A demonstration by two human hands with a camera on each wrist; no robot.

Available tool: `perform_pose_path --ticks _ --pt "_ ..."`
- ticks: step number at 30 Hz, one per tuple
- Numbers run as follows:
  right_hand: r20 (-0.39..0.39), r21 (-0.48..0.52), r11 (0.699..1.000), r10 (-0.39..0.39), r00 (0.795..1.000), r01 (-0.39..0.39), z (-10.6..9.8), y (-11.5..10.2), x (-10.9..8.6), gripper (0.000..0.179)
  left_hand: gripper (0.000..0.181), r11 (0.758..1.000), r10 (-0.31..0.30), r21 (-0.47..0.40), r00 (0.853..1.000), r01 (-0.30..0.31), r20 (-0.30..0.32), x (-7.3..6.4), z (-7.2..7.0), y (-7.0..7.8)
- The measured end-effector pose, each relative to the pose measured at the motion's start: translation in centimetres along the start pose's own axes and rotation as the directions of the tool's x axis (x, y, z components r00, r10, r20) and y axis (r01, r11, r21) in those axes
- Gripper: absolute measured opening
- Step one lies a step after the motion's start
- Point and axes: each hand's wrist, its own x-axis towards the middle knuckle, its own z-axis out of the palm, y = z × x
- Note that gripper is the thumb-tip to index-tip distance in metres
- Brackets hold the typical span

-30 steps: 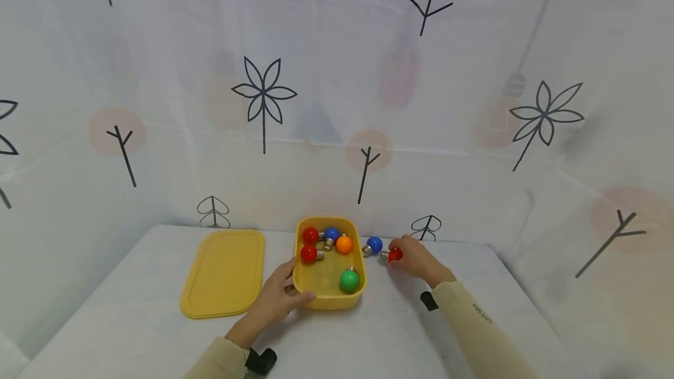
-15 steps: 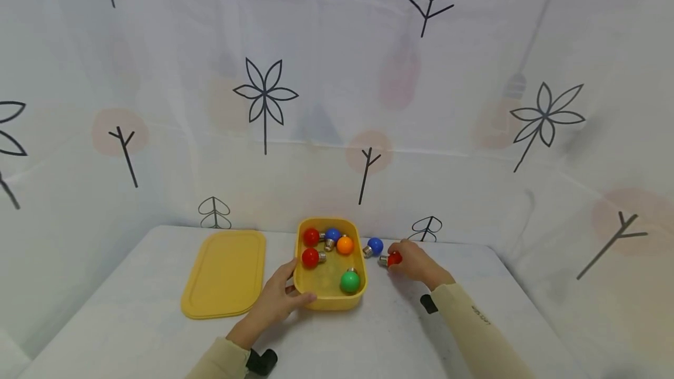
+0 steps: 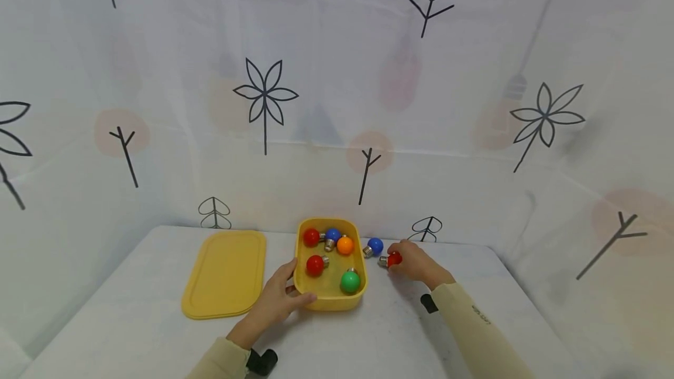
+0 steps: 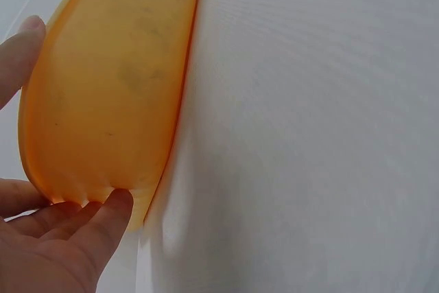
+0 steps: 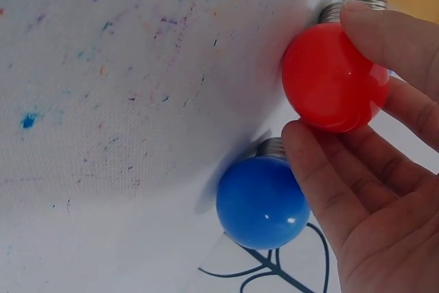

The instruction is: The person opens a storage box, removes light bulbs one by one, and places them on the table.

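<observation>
A yellow plastic box stands on the table. My left hand grips its near left corner, thumb along the front wall and fingers on the left wall. In the left wrist view, fingertips press on the box's side. Right of the box, my right hand pinches a red light bulb between thumb and fingers, its metal base toward the box. A blue light bulb lies just beyond it. In the right wrist view, the red bulb sits above the blue bulb.
Inside the box are two red bulbs, a blue bulb, an orange bulb and a green bulb. A flat yellow lid lies on the white table at left. Behind rises a patterned cloth.
In the box, the nearer red bulb has rolled toward the front. My right hand and its red bulb have shifted very slightly; the left hand keeps its place on the box.
</observation>
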Motion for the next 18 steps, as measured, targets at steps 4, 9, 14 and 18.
perform_pose_path --ticks 4,9,14,18 --pt "0.0 -0.01 1.0 -0.004 1.0 0.004 0.0 0.1 0.0 0.041 0.099 1.0 -0.002 0.003 1.0 0.002 0.004 -0.1 0.0 0.1" --pt "0.0 -0.023 0.999 -0.024 1.0 0.024 -0.2 0.0 -0.1 0.041 0.097 1.0 0.004 0.004 1.0 -0.004 0.01 -0.1 0.0 0.1" --pt "-0.009 -0.033 0.999 -0.033 0.999 0.033 -0.7 -0.2 -0.4 0.042 0.097 1.0 0.003 0.013 1.0 -0.003 0.008 -0.1 0.0 0.1" --pt "-0.029 -0.036 0.997 -0.067 0.997 0.066 -1.4 -0.6 -0.3 0.041 0.097 1.0 0.001 0.016 1.0 -0.001 0.001 -0.1 0.0 0.1"
